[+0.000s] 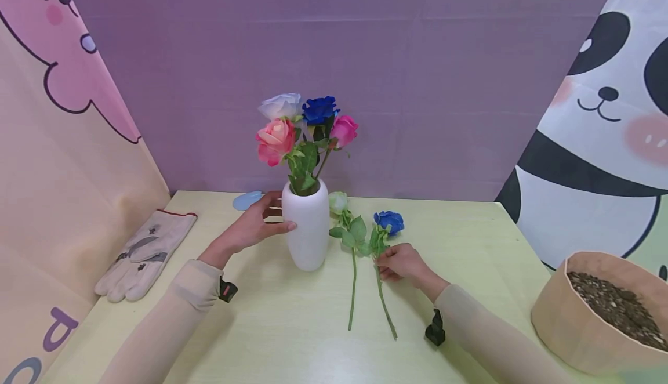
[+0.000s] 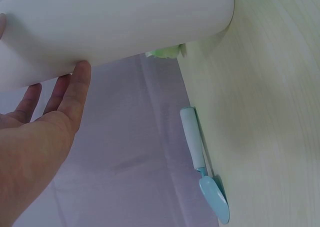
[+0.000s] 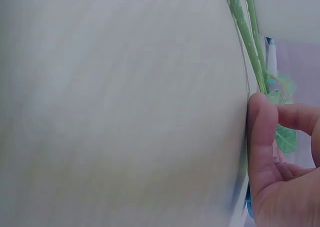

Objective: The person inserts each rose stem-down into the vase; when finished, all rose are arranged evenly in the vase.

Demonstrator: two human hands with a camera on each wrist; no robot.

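Observation:
A white vase [image 1: 307, 239] stands upright on the table, holding a white rose [image 1: 282, 107], a dark blue rose [image 1: 319, 110], a coral rose [image 1: 275, 141] and a pink rose [image 1: 344, 131]. My left hand [image 1: 258, 221] holds the vase from its left side, thumb in front and fingers further back. On the right, my right hand [image 1: 403, 262] pinches the stem of a loose blue rose [image 1: 388, 221] lying on the table. Beside it lies a pale green-white rose [image 1: 338, 202], its stem toward me. In the right wrist view, thumb and fingertips meet at the green stem [image 3: 245, 34].
A light blue trowel [image 2: 191, 137] lies at the table's back edge, left of the vase. Work gloves [image 1: 148, 253] rest at the left edge. A tan pot [image 1: 563, 314] of dark soil stands at the right. A purple backdrop [image 1: 417, 82] hangs behind the table.

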